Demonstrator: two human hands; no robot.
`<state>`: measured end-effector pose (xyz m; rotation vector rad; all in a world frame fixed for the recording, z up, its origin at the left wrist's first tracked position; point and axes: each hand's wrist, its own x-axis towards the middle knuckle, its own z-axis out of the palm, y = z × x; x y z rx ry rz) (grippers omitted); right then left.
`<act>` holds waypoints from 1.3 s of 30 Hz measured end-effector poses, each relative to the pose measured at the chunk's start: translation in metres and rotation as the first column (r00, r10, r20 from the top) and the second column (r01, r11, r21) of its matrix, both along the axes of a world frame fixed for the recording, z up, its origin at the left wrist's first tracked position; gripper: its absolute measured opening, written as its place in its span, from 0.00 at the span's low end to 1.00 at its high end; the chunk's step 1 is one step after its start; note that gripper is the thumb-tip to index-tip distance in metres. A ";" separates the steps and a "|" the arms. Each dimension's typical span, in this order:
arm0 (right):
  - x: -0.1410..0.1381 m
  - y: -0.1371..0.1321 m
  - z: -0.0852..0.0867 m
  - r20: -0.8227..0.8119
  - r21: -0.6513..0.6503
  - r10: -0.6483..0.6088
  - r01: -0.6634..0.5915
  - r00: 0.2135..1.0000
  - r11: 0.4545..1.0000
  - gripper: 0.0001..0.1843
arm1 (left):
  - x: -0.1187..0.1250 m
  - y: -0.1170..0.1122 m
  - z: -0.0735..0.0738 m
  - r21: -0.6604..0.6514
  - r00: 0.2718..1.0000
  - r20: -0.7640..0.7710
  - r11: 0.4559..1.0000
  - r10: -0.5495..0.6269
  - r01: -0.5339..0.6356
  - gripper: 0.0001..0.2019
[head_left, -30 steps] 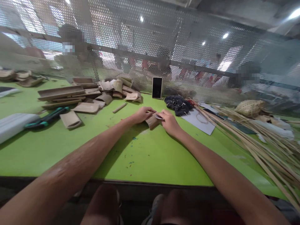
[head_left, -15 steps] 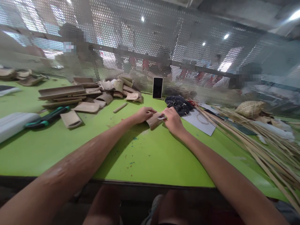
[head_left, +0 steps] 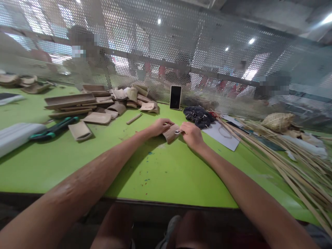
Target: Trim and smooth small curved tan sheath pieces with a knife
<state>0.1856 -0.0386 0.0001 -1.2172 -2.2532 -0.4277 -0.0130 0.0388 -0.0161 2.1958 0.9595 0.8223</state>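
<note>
A curved tan bamboo piece lies on the green table, and both hands meet on it. My left hand presses down on its far left end with curled fingers. My right hand is closed in a pinch on a small pale scraper-like thing held against the piece's right end. What that small thing is cannot be made out clearly.
Bamboo troughs and offcuts pile up at the back left, with green-handled shears and a white box. A phone leans on the perforated screen. A dark cloth, paper, bamboo strips and a woven basket lie to the right.
My right hand has edged slightly left along the bamboo piece with the small pale thing. The left hand stays put. The view has shifted a little.
</note>
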 end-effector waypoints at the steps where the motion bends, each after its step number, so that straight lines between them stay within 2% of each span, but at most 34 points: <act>1: 0.000 0.000 -0.001 -0.015 -0.010 0.013 -0.013 1.000 1.000 0.14 | 0.000 0.000 0.000 -0.003 1.000 0.000 1.000 -0.001 0.001 0.17; 8: -0.001 0.001 -0.002 -0.081 -0.043 0.098 -0.102 0.992 0.994 0.13 | -0.001 -0.004 0.003 -0.018 1.000 0.006 1.000 0.004 -0.003 0.18; 15: -0.001 0.001 0.001 -0.046 -0.011 0.132 -0.132 0.990 0.991 0.14 | 0.001 -0.005 0.003 -0.023 1.000 0.020 1.000 0.004 -0.003 0.18; 23: -0.003 -0.003 0.001 0.000 0.021 0.067 -0.067 0.998 0.998 0.13 | 0.000 -0.003 0.003 -0.007 1.000 0.003 1.000 0.008 -0.008 0.17; 29: -0.003 -0.003 0.000 -0.023 -0.026 0.077 -0.078 0.997 0.997 0.14 | 0.001 -0.003 0.002 -0.016 1.000 0.011 1.000 0.013 -0.013 0.17; 39: -0.004 0.000 0.000 -0.085 -0.096 0.172 -0.180 0.981 0.979 0.16 | 0.001 -0.002 0.000 -0.013 1.000 0.019 1.000 0.015 -0.015 0.17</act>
